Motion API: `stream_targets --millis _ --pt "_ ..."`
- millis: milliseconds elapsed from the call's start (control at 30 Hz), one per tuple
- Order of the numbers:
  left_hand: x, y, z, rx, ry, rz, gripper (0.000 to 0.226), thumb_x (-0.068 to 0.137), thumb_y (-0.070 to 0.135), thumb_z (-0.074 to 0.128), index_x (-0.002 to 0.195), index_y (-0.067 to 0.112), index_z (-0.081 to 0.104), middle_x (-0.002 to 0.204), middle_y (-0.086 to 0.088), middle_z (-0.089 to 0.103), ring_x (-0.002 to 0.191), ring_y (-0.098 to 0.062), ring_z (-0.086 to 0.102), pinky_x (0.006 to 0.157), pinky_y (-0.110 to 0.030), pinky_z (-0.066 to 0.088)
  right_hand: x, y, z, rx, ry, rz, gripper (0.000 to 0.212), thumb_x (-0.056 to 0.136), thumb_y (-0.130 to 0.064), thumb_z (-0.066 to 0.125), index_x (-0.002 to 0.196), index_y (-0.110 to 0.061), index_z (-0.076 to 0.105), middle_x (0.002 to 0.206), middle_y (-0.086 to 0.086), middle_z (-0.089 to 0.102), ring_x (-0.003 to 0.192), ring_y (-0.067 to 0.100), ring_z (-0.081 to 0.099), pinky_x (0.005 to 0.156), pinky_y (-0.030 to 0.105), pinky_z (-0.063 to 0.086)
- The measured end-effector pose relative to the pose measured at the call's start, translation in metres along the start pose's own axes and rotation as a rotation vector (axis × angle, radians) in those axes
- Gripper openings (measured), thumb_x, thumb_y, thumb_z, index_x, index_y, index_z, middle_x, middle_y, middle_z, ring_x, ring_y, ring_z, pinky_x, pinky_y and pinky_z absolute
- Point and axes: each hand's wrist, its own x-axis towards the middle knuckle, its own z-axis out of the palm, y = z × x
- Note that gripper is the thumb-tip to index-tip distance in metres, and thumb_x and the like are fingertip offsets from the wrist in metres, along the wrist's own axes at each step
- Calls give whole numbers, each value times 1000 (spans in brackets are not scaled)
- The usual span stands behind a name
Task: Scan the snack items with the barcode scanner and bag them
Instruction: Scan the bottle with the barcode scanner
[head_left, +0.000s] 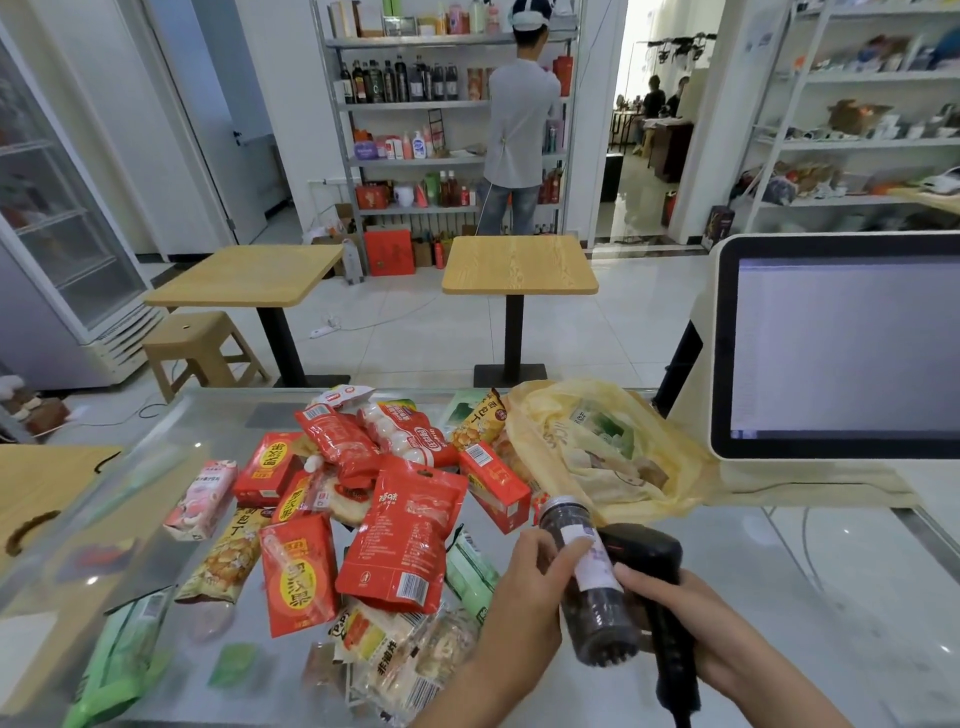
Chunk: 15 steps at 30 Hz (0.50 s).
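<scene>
1. The left hand (530, 587) grips a dark jar (602, 631), with its fingers curled round the white label on the jar's middle.
2. The jar is tilted, its ribbed cap pointing away towards the far edge of the table (831, 597). It is held close to the near edge, right of the middle.
3. The right hand (670, 608) is wrapped round the handle of a black barcode scanner (649, 551). The scanner's head sits just beside the jar's label; I cannot tell whether they touch.
4. A yellow plastic bag (670, 431) lies open by the far edge, just past the jar's cap, with packets inside.
5. A heap of snack packets (405, 535), mostly red, covers the middle of the table to the left of the hands.
6. A screen (847, 343) stands at the right edge, beside the bag.
</scene>
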Motion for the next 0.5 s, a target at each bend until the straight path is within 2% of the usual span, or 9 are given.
stream_targets --millis 33,100,167,233,300,333,400,433,500 --pt "-5 -7 5 0 -38 29 54 84 6 59 134 23 45 112 -2 44 98 -12 49 83 -22 48 2 2 1 -4 34 -30 34 82 -11 71 114 -2 63 101 22 72 94 37 69 65 35 57" --pt "-10 -4 -1 -137 -91 -127 58 84 -4 47 136 20 46 118 3 43 107 -6 46 94 -22 43 5 8 4 -5 120 -85 35 80 -3 71 114 -2 62 98 22 73 88 36 70 65 36 57" --pt "-16 1 -6 -235 -109 -307 43 94 10 44 135 23 47 123 10 46 111 0 46 99 -25 41 6 11 8 -1 168 -125 32 80 1 70 111 0 62 96 23 72 82 34 70 69 40 58" --pt "-16 4 -9 -243 -107 -448 42 96 45 43 133 26 45 125 10 50 112 -3 47 99 -26 40 6 11 12 -32 172 -134 30 80 0 71 110 0 62 95 22 73 84 35 71 77 44 56" --pt "-13 7 -7 -15 -199 -480 72 82 75 30 130 24 47 125 6 50 116 -10 44 98 -26 40 4 11 17 -69 141 -119 28 81 -3 70 108 -3 63 91 18 74 84 33 72 81 46 55" --pt "-12 5 -5 160 -225 -459 80 78 81 24 123 22 54 121 4 53 114 -14 46 95 -28 44 4 11 20 -88 127 -110 27 82 -4 70 108 -3 63 90 18 75 84 32 73 82 46 56" --pt "-13 5 -4 405 -212 -402 71 75 80 28 93 23 67 97 1 60 93 -19 52 75 -31 50 3 11 24 -114 104 -88 26 84 -7 69 109 -3 63 91 18 75 88 32 72 81 45 57" --pt "-14 4 -2 499 -208 -377 64 71 76 32 81 24 68 84 2 59 82 -19 50 69 -32 45 2 10 26 -117 96 -79 26 85 -8 68 110 -2 63 92 18 75 89 32 72 81 45 57" --pt "-15 0 0 580 -215 -348 63 69 67 32 80 20 73 67 3 58 71 -20 50 66 -34 29 1 7 26 -104 89 -61 27 86 -12 67 111 -2 62 93 19 74 89 32 72 80 45 57"
